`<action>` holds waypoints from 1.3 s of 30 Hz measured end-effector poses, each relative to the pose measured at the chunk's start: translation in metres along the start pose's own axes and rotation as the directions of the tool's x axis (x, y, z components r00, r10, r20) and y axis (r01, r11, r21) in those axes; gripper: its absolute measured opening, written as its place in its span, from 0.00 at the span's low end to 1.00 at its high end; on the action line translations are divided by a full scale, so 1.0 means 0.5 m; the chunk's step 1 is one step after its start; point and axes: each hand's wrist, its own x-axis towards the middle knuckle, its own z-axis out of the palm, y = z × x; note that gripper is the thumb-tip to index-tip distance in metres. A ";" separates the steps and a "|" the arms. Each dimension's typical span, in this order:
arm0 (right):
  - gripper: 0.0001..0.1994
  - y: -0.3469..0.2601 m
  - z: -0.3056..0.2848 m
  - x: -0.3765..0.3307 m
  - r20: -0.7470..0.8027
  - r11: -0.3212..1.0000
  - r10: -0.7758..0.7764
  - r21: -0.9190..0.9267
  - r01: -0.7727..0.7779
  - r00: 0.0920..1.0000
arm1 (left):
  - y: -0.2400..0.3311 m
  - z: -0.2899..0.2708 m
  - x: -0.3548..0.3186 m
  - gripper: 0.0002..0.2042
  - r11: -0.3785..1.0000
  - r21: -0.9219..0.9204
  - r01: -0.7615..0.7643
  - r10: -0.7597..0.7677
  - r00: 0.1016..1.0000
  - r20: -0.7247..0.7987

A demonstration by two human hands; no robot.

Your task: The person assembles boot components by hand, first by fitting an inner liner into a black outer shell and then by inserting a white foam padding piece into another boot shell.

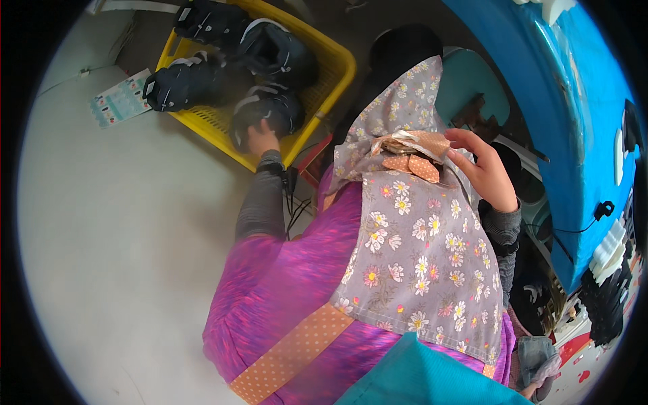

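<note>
Left hand [262, 138] gripping a black shoe [266, 111] in the yellow basket [331, 74]
Light, semi-stiff, I'd guess; you could've grabbed its heel collar; your right hand [482, 172] was open

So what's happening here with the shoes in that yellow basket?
A person is bent over a yellow basket on the pale floor. Their left hand is reaching in and resting on one of the dark shoes; several more dark shoes lie in the basket. Their right hand is raised by the flowered grey cloth draped over their front, its fingers open and holding nothing that I can see. A blue surface stands to their right.
</note>
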 end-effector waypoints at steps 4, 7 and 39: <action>0.17 0.009 -0.001 -0.005 0.000 0.999 0.029 -0.023 -0.029 1.000 | -0.026 -0.020 0.037 0.29 0.998 -0.039 -0.051 0.053 0.997 0.062; 0.18 0.015 0.006 -0.006 -0.024 0.999 0.031 -0.042 -0.032 0.999 | -0.051 -0.023 0.056 0.24 0.922 0.106 -0.372 0.334 0.905 0.263; 0.17 0.037 0.025 -0.023 -0.041 0.990 0.129 -0.055 -0.131 0.991 | -0.097 0.027 0.104 0.44 0.949 0.299 -0.100 -0.123 0.756 0.643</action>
